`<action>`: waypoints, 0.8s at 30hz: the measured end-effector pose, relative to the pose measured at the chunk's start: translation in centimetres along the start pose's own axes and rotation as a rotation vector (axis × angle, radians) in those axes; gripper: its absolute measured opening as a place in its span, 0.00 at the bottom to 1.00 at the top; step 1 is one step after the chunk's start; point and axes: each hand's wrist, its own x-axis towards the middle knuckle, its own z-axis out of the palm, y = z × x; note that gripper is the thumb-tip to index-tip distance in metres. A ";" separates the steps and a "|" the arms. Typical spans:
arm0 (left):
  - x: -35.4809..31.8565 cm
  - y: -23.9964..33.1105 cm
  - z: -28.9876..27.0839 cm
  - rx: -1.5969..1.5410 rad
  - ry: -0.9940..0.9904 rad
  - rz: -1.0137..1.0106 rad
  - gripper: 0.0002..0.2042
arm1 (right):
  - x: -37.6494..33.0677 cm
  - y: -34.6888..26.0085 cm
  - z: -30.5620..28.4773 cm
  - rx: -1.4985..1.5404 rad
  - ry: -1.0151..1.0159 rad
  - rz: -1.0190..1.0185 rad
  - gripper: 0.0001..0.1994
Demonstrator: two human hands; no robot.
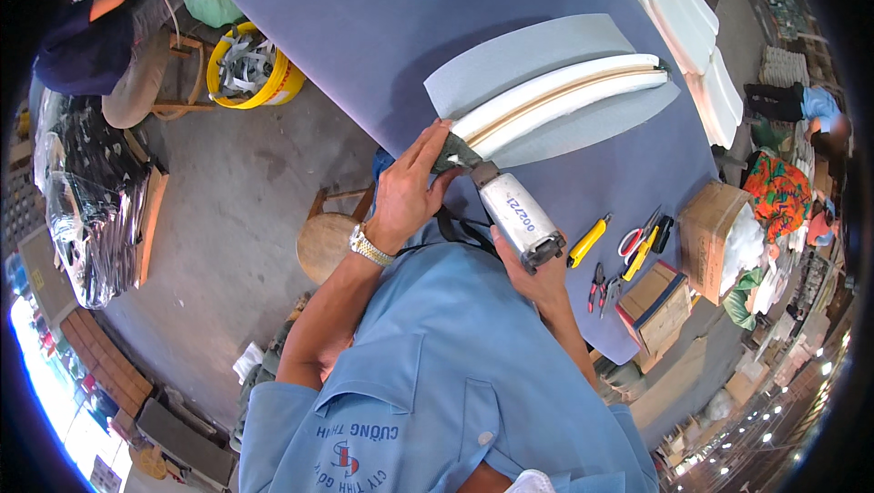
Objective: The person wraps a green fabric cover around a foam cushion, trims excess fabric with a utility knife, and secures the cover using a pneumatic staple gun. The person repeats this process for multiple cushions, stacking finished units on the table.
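A curved padded piece [564,101], white foam on both sides of a bare wooden strip, stands on edge on the table. Grey fabric [528,51] spreads out from both sides of it. My left hand [411,185] is at its near-left end, fingers and thumb pinching a dark green fabric flap [452,155] against that end. The silver staple gun [517,209] is in my right hand [535,276], whose fingers are partly hidden behind it. Its nose touches or nearly touches the green flap; I cannot tell which.
On the blue-grey table [346,29], a yellow cutter [590,240], scissors [639,234] and red-handled pliers [596,289] lie at the right. Beyond stands a cardboard box [712,238]. White foam pieces [675,15] are stacked far right. A yellow bucket [289,83] and stool [328,247] stand left; another person [86,47] sits far left.
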 end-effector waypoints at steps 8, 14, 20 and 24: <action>5.8 -4.7 -2.6 0.035 0.104 -0.131 0.22 | -1.5 -0.1 -1.6 0.111 0.229 -0.048 0.22; 7.8 4.0 -1.5 -0.362 -0.095 0.077 0.29 | -0.5 -4.0 -5.6 0.242 0.483 -0.205 0.25; 6.0 11.6 3.6 -0.343 -0.474 0.419 0.31 | 0.1 -4.0 -6.9 0.614 0.702 -0.464 0.33; 7.4 13.9 4.6 -0.177 -0.484 0.549 0.25 | -1.5 -1.9 -5.4 0.985 0.701 -0.221 0.25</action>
